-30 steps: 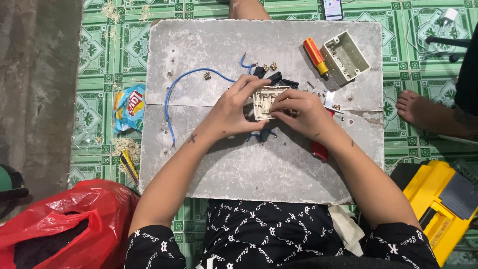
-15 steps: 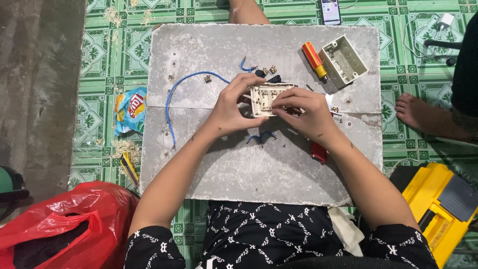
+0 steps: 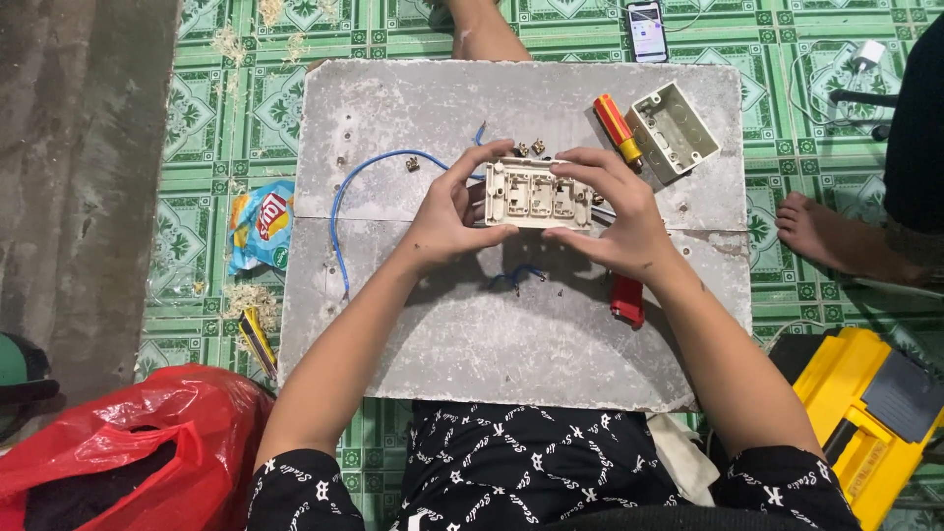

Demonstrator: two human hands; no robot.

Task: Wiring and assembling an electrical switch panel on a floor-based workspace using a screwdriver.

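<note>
A cream switch plate [image 3: 536, 194] with three modules is held back side up, between both hands, above a grey board [image 3: 413, 334]. My left hand [image 3: 447, 211] grips its left end, thumb below and fingers on top. My right hand [image 3: 615, 211] grips its right end the same way. A blue wire [image 3: 344, 202] curves across the board to the left of my left hand. A short blue wire piece [image 3: 516, 278] lies just under the plate. Small brass screws [image 3: 529, 149] lie behind it.
A red and yellow screwdriver [image 3: 616, 128] and a beige wall box [image 3: 672, 131] lie at the board's far right. A red tool [image 3: 627, 300] sits under my right wrist. A red bag [image 3: 128, 442], a yellow toolbox [image 3: 865, 413], a snack packet [image 3: 264, 226], a phone [image 3: 647, 29] and another person's foot [image 3: 816, 231] surround the board.
Both hands have lifted the switch plate and turned it level, so its back with the three modules now faces up. The view has shifted slightly.
</note>
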